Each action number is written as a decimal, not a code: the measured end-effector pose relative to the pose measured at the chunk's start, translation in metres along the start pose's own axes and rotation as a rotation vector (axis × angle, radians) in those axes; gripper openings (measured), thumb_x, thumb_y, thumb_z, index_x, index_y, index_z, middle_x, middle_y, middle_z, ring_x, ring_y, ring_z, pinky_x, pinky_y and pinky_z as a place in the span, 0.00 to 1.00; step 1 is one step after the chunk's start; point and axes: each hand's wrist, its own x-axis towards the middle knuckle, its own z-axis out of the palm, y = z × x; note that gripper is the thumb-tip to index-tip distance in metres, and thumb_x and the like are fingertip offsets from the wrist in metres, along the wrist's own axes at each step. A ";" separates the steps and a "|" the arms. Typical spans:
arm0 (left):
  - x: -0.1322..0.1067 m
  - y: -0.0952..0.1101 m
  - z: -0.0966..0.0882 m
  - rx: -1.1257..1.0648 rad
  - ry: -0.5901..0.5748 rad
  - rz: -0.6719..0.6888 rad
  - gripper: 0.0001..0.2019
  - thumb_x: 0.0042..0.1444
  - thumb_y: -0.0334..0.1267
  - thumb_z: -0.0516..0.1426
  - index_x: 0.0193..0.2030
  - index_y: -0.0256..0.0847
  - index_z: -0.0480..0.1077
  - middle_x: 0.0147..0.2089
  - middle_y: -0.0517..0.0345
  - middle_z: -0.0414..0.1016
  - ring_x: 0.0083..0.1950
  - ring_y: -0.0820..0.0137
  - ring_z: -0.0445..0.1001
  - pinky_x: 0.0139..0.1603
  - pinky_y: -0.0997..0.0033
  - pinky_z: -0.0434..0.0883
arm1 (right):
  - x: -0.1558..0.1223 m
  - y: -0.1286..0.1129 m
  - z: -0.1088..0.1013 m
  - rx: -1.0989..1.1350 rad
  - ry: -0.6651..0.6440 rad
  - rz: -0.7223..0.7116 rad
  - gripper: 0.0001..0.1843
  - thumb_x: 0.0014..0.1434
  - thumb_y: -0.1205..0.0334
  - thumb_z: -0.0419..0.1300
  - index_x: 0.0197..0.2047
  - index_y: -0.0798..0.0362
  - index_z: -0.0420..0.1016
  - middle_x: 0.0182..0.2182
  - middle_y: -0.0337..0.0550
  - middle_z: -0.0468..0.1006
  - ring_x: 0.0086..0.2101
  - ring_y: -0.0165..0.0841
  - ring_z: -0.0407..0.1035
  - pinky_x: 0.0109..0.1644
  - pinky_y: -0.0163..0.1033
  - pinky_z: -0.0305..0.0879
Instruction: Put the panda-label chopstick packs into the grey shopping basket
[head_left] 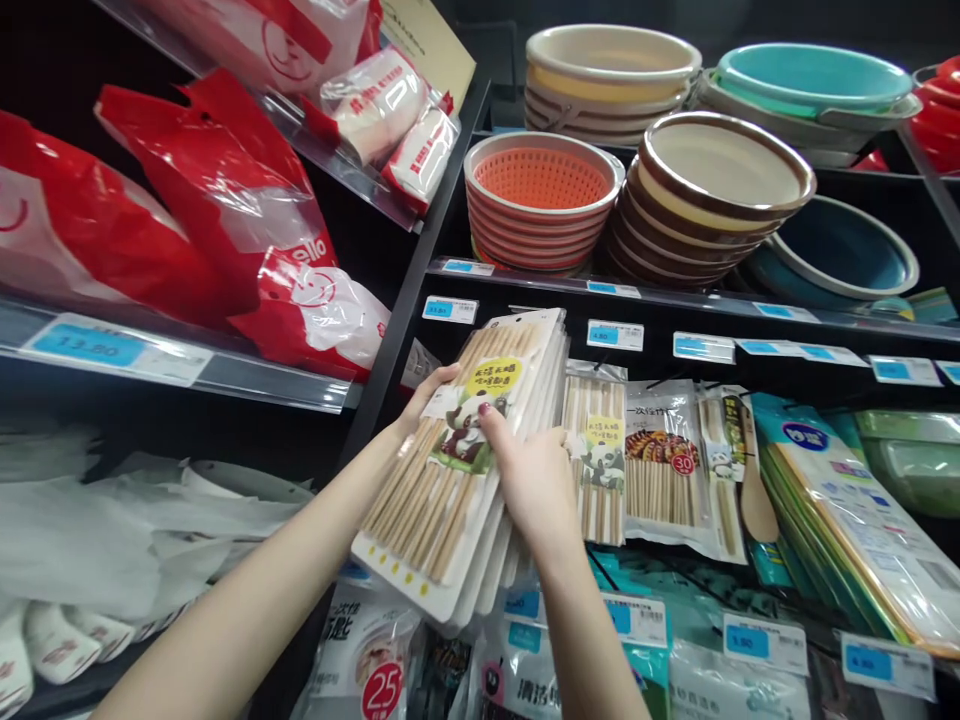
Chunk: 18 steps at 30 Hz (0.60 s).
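A stack of chopstick packs point(450, 500), carded in clear plastic with a panda picture and yellow label, is held tilted in front of the shelf. My left hand point(429, 398) grips its upper left edge, with most of the fingers hidden behind the cards. On the right side, my right hand point(536, 480) is closed around the stack, its thumb pressed on the front pack near the panda. Another panda chopstick pack point(596, 460) hangs just right of my right hand. Beyond it hang a bag of bamboo skewers point(664, 470) and a wooden spoon point(757, 490).
Stacked basins point(697, 200) and red colander baskets point(544, 205) stand on the shelf above. Red bags point(217, 190) fill the left shelf, behind a price-tag rail point(247, 370). Packaged goods point(367, 650) hang below my hands, and cleaning cloth packs point(862, 520) at right.
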 end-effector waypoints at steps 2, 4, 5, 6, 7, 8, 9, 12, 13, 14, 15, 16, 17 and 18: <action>0.001 -0.003 -0.006 0.000 0.026 0.046 0.24 0.64 0.45 0.41 0.52 0.30 0.69 0.30 0.49 0.77 0.38 0.60 0.78 0.41 0.66 0.75 | -0.006 -0.006 0.005 -0.019 0.025 0.003 0.52 0.48 0.28 0.50 0.58 0.68 0.56 0.52 0.72 0.69 0.52 0.57 0.66 0.53 0.54 0.64; 0.002 -0.004 -0.011 0.015 0.047 0.075 0.24 0.65 0.46 0.41 0.52 0.31 0.69 0.30 0.51 0.77 0.39 0.60 0.78 0.42 0.66 0.75 | -0.008 -0.009 0.010 -0.023 0.063 0.014 0.55 0.48 0.27 0.51 0.60 0.69 0.53 0.53 0.73 0.68 0.53 0.58 0.65 0.53 0.56 0.63; 0.003 -0.004 -0.013 0.027 0.052 0.082 0.25 0.66 0.47 0.40 0.52 0.32 0.69 0.31 0.52 0.78 0.40 0.61 0.78 0.43 0.67 0.75 | -0.008 -0.009 0.012 -0.019 0.078 0.012 0.56 0.47 0.27 0.51 0.61 0.70 0.52 0.53 0.74 0.66 0.54 0.58 0.64 0.54 0.57 0.63; 0.003 -0.003 -0.014 0.038 0.057 0.087 0.25 0.66 0.47 0.38 0.52 0.32 0.69 0.32 0.53 0.78 0.40 0.61 0.78 0.43 0.68 0.75 | -0.007 -0.010 0.014 -0.012 0.084 0.006 0.57 0.47 0.27 0.52 0.62 0.70 0.51 0.54 0.75 0.65 0.54 0.59 0.63 0.54 0.57 0.62; 0.002 -0.001 -0.014 0.045 0.056 0.087 0.26 0.67 0.48 0.38 0.52 0.33 0.69 0.34 0.53 0.79 0.41 0.62 0.77 0.44 0.69 0.74 | -0.007 -0.010 0.014 0.002 0.083 -0.002 0.57 0.47 0.28 0.52 0.62 0.70 0.50 0.55 0.75 0.65 0.55 0.58 0.63 0.54 0.57 0.62; 0.001 0.001 -0.014 0.052 0.050 0.076 0.26 0.67 0.48 0.38 0.52 0.33 0.69 0.35 0.53 0.79 0.41 0.62 0.77 0.43 0.69 0.74 | -0.006 -0.009 0.014 0.022 0.079 -0.007 0.56 0.47 0.28 0.53 0.62 0.69 0.51 0.54 0.74 0.65 0.54 0.58 0.63 0.54 0.57 0.63; 0.000 0.003 -0.014 0.064 0.040 0.052 0.26 0.67 0.49 0.38 0.51 0.32 0.69 0.36 0.52 0.79 0.41 0.62 0.77 0.42 0.69 0.74 | -0.005 -0.007 0.014 0.047 0.072 -0.005 0.54 0.47 0.29 0.53 0.61 0.68 0.52 0.54 0.73 0.66 0.54 0.57 0.64 0.54 0.56 0.63; -0.004 0.008 -0.009 0.125 0.023 -0.050 0.27 0.65 0.51 0.41 0.50 0.28 0.69 0.33 0.49 0.78 0.38 0.60 0.78 0.37 0.69 0.75 | -0.003 0.001 0.014 0.120 0.061 0.022 0.50 0.49 0.30 0.53 0.59 0.65 0.54 0.53 0.70 0.67 0.53 0.56 0.65 0.54 0.55 0.63; -0.005 0.009 -0.007 0.134 0.030 -0.064 0.27 0.65 0.51 0.42 0.50 0.28 0.69 0.32 0.50 0.78 0.38 0.60 0.78 0.35 0.70 0.75 | -0.004 0.003 0.014 0.135 0.057 0.024 0.49 0.49 0.30 0.53 0.60 0.64 0.54 0.54 0.69 0.67 0.54 0.55 0.64 0.55 0.54 0.63; -0.005 0.010 -0.006 0.133 0.040 -0.057 0.26 0.65 0.49 0.42 0.49 0.28 0.69 0.30 0.51 0.78 0.38 0.61 0.78 0.34 0.72 0.75 | -0.005 0.006 0.014 0.142 0.052 0.022 0.50 0.49 0.31 0.53 0.60 0.64 0.52 0.55 0.69 0.66 0.56 0.56 0.62 0.56 0.54 0.62; -0.007 0.011 -0.006 0.120 0.049 -0.035 0.24 0.65 0.47 0.42 0.48 0.29 0.70 0.29 0.53 0.78 0.39 0.62 0.78 0.35 0.74 0.75 | -0.007 0.008 0.015 0.143 0.049 0.016 0.51 0.49 0.31 0.53 0.62 0.65 0.51 0.56 0.69 0.65 0.57 0.56 0.60 0.56 0.54 0.61; -0.008 0.013 -0.007 0.096 0.057 0.000 0.22 0.65 0.45 0.42 0.46 0.29 0.70 0.28 0.54 0.78 0.39 0.63 0.78 0.36 0.75 0.75 | -0.011 0.009 0.015 0.141 0.050 0.003 0.53 0.49 0.31 0.54 0.63 0.65 0.48 0.56 0.70 0.64 0.58 0.56 0.59 0.57 0.55 0.61; -0.011 0.015 -0.009 0.072 0.059 0.036 0.20 0.65 0.43 0.44 0.44 0.30 0.71 0.27 0.56 0.78 0.40 0.64 0.78 0.38 0.75 0.75 | -0.016 0.009 0.014 0.142 0.046 -0.038 0.55 0.49 0.31 0.54 0.65 0.66 0.44 0.57 0.71 0.63 0.59 0.57 0.57 0.57 0.57 0.60; -0.016 0.018 -0.012 0.050 0.059 0.081 0.18 0.65 0.42 0.45 0.43 0.31 0.71 0.27 0.58 0.78 0.41 0.64 0.78 0.41 0.75 0.75 | -0.023 0.008 0.013 0.149 0.048 -0.089 0.57 0.50 0.32 0.54 0.66 0.68 0.41 0.58 0.73 0.62 0.60 0.59 0.56 0.57 0.59 0.59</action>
